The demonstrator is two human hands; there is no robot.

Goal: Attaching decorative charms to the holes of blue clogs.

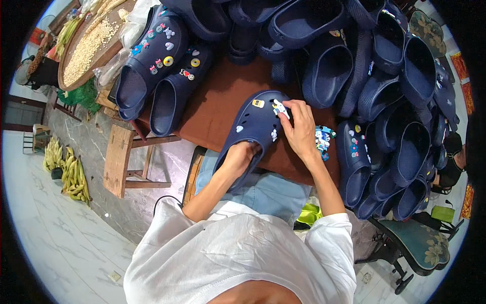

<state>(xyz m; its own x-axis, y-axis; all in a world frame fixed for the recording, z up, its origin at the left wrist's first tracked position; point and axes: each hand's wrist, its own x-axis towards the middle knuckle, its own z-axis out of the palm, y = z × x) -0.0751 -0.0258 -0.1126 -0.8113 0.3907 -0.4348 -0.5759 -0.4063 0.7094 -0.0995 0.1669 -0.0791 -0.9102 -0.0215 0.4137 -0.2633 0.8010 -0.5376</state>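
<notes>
A navy blue clog (251,120) with air holes sits before me, its toe pointing away. My left hand (240,158) reaches into its foot opening and holds it from inside; the fingers are mostly hidden there. At the upper right of the toe, my right hand (299,126) pinches a small white shoe charm (279,108) against the clog between thumb and fingers. The clog also carries a yellow charm (258,104), a pale heart charm (239,128) and a small white charm (274,135). Just right of my right wrist lies a pile of loose charms (324,141).
A brown-covered table (202,119) bears everything. Two charm-decorated clogs (174,93) lie at its left; a heap of navy clogs (390,101) fills the back and right. Left stand a wooden stool (120,159) and a round tray of pale kernels (81,66). A padded chair (420,245) is lower right.
</notes>
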